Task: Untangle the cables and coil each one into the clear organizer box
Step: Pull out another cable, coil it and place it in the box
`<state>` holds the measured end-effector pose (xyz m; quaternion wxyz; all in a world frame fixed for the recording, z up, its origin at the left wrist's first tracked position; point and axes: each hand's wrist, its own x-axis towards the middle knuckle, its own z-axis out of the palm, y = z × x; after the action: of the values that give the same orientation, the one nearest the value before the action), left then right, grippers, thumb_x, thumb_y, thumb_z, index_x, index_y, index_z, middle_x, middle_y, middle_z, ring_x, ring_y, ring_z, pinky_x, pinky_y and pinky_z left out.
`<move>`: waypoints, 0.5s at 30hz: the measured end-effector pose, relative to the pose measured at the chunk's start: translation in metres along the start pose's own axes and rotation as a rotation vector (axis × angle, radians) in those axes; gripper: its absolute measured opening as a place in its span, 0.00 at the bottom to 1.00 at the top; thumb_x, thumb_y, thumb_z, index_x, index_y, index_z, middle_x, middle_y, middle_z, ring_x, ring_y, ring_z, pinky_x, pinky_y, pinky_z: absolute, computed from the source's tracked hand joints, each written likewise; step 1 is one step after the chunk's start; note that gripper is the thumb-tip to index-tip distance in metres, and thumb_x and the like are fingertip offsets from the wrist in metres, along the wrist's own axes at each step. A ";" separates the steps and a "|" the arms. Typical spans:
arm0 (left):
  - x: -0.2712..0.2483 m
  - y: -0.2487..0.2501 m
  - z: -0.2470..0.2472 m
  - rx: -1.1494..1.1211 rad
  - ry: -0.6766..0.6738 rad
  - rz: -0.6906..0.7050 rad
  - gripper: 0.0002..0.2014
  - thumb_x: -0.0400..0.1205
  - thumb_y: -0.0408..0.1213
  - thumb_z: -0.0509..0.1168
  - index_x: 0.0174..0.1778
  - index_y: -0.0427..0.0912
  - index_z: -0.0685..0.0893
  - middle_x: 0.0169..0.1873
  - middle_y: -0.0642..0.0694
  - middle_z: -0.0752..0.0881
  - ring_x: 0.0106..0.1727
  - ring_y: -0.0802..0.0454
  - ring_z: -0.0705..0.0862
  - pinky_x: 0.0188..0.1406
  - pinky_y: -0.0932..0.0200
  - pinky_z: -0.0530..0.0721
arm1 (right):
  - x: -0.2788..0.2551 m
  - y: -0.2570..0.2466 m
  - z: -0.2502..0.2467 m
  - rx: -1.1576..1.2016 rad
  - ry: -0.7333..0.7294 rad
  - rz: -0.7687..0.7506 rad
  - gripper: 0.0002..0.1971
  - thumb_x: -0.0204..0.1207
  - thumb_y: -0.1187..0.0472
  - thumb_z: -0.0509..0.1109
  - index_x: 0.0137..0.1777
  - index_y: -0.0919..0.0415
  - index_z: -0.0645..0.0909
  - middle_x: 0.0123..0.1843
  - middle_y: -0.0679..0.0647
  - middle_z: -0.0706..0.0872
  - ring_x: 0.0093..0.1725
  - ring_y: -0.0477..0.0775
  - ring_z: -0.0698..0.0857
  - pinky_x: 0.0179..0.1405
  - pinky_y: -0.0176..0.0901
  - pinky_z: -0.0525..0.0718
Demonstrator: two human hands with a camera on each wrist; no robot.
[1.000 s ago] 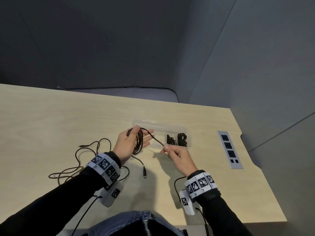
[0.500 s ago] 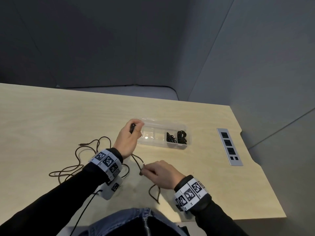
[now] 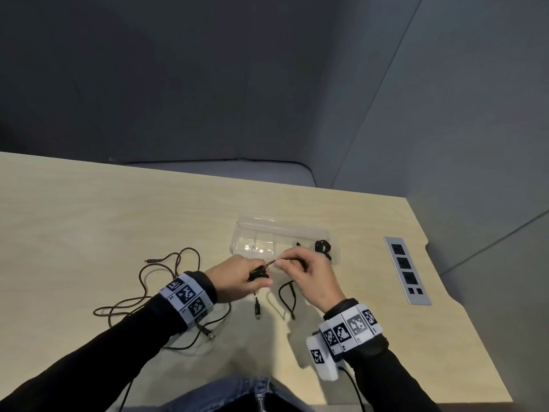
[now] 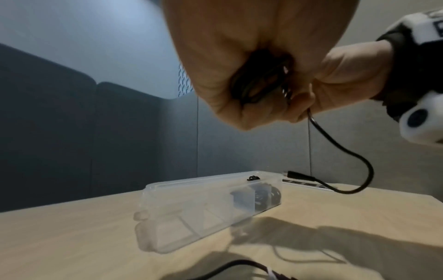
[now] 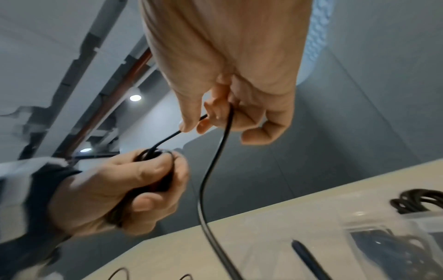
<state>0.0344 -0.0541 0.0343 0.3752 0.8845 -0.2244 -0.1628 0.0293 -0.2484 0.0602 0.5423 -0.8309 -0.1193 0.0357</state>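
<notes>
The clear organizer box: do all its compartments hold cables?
No. The clear organizer box holds coiled cables at its right end only; its left compartments look empty.

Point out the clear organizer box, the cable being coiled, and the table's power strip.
clear organizer box (image 3: 255,243), head view, empty left compartment.
cable being coiled (image 5: 217,157), right wrist view, hanging strand.
power strip (image 3: 406,270), head view, middle socket.

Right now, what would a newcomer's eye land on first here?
The two hands meeting above the table's near middle: the left hand grips a small black coil, and the right hand pinches its loose tail. Behind them lies the clear organizer box, coiled cables in its right end; a loose cable sprawls left.
</notes>
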 end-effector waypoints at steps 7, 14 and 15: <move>0.003 0.020 0.003 -0.720 0.120 -0.141 0.11 0.85 0.40 0.59 0.51 0.37 0.83 0.42 0.40 0.91 0.34 0.43 0.88 0.28 0.58 0.82 | 0.003 0.025 0.001 0.185 0.043 0.114 0.05 0.78 0.61 0.69 0.42 0.51 0.78 0.27 0.46 0.75 0.25 0.46 0.77 0.32 0.57 0.81; 0.010 0.032 0.006 -1.148 0.331 -0.087 0.20 0.82 0.43 0.55 0.65 0.34 0.77 0.62 0.37 0.85 0.63 0.43 0.84 0.64 0.50 0.82 | 0.002 0.031 0.007 0.030 0.063 0.058 0.07 0.81 0.58 0.65 0.42 0.46 0.78 0.27 0.40 0.75 0.28 0.38 0.71 0.31 0.36 0.71; 0.010 0.033 0.005 -1.179 0.357 -0.066 0.21 0.81 0.44 0.56 0.64 0.33 0.77 0.61 0.36 0.85 0.63 0.43 0.84 0.64 0.51 0.82 | 0.000 0.029 0.008 -0.011 0.029 0.029 0.07 0.82 0.58 0.64 0.43 0.46 0.79 0.29 0.40 0.77 0.30 0.38 0.73 0.34 0.38 0.73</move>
<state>0.0310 -0.0827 0.0542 0.8276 0.5483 -0.0030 -0.1203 0.0320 -0.2523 0.0305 0.5387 -0.8360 -0.0996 0.0311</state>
